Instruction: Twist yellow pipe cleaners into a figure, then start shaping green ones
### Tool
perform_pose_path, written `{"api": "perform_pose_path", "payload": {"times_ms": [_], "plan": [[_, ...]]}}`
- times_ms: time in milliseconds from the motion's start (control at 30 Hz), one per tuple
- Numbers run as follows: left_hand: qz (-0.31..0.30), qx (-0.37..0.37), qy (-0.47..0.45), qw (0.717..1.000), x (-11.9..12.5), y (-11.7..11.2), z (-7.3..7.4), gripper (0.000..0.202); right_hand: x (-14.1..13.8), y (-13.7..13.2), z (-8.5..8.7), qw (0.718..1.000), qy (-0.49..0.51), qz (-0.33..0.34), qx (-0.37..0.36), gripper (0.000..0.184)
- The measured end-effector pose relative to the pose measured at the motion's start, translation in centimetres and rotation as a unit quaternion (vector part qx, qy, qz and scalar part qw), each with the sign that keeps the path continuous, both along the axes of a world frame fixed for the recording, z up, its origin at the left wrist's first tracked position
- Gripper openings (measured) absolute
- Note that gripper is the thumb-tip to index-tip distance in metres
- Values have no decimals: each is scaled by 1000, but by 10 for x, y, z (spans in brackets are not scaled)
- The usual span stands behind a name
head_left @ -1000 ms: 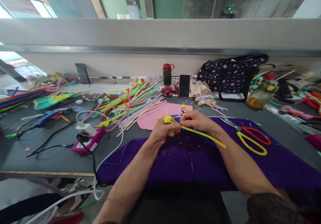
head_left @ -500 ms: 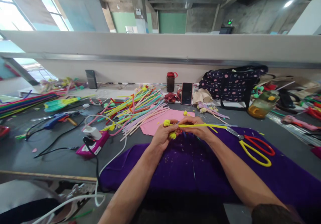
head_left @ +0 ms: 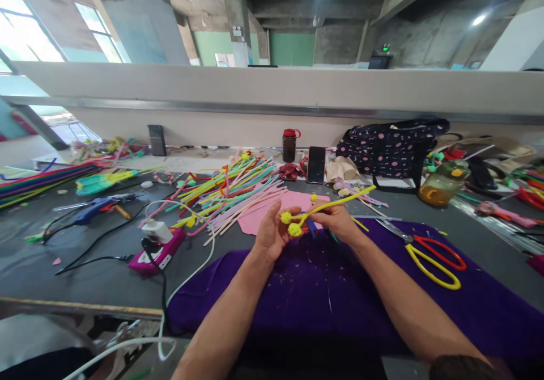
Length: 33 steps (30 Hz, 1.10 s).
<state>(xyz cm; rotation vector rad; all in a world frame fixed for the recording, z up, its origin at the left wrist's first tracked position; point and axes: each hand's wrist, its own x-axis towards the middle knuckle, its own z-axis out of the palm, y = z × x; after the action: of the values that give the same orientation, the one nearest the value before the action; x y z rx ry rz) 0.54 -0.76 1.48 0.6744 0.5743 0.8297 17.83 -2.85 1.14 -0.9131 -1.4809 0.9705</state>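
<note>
Near table's front edge, over the purple cloth (head_left: 304, 292), R hand (head_left: 338, 222) pinches the yellow fuzzy-stem piece (head_left: 327, 205); L hand (head_left: 271, 236) loose, palm open beside its balls, contact unclear. Prob. best: grip nr the join, L steadying balls, twist gently w/o crushing fuzz.

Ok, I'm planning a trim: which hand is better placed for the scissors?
Probably the right hand: the scissors lie to its right, farther from the left hand. The right grips the yellow stem, though, so the open left could take it first.
</note>
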Motion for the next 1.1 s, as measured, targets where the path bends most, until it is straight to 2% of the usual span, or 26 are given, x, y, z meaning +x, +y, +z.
{"api": "perform_pose_path", "payload": {"times_ms": [100, 200, 300, 533, 700, 867, 1000, 1100], "plan": [[-68, -10, 27, 997, -1, 2, -3, 53, 8, -1, 3, 998, -17, 57, -24, 6], [-121, 16, 83, 989, 1, 0, -8, 41, 13, -1, 2, 994, -18, 103, -41, 6], [-149, 63, 111, 980, 3, -4, -12, 28, 13, -2, 1, 990, -15, 129, -52, 8], [-174, 109, 108, 973, 5, -5, -15, 22, 12, -4, 5, 987, -45, 147, -49, 11], [-132, 116, 125, 977, 7, -5, -14, 20, 12, 1, 1, 990, -60, 110, -59, 12], [-66, 179, 188, 964, 5, -7, -9, 19, 11, 2, 0, 990, -77, 83, -82, 14], [-16, 256, 264, 930, 4, -8, -5, 17, 6, 2, -2, 989, -81, 64, -102, 15], [32, 336, 335, 880, 4, -8, -7, 16, 1, 4, -6, 989, -60, 27, -132, 15]]}}
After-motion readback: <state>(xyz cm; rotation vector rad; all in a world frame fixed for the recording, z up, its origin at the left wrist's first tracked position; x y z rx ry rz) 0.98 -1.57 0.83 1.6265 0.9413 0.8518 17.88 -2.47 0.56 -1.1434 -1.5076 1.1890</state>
